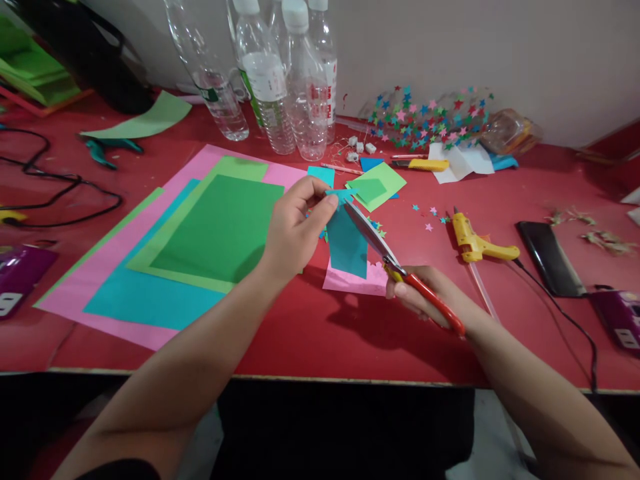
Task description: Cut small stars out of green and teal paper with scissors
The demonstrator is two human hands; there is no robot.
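My left hand (299, 223) pinches a small piece of blue paper (345, 195) between thumb and fingertips, above the table. In my right hand (425, 293) is a pair of scissors (373, 233) with red handles, its blades pointing up and left to the paper's edge. Whether the blades are parted cannot be made out. Below them lies a blue paper rectangle (347, 243), overlapping a pink paper piece (353, 280) with a jagged edge. Small paper stars, partly hidden, lie beside the blue rectangle.
Large coloured sheets (220, 227) lie stacked at left. Several plastic bottles (305, 87) stand along the wall. A yellow glue gun (475, 243) with a cord and a black phone (550, 259) are at right. Paper stars (430, 117) fill a clear container near a yellow-handled cutter (427, 164).
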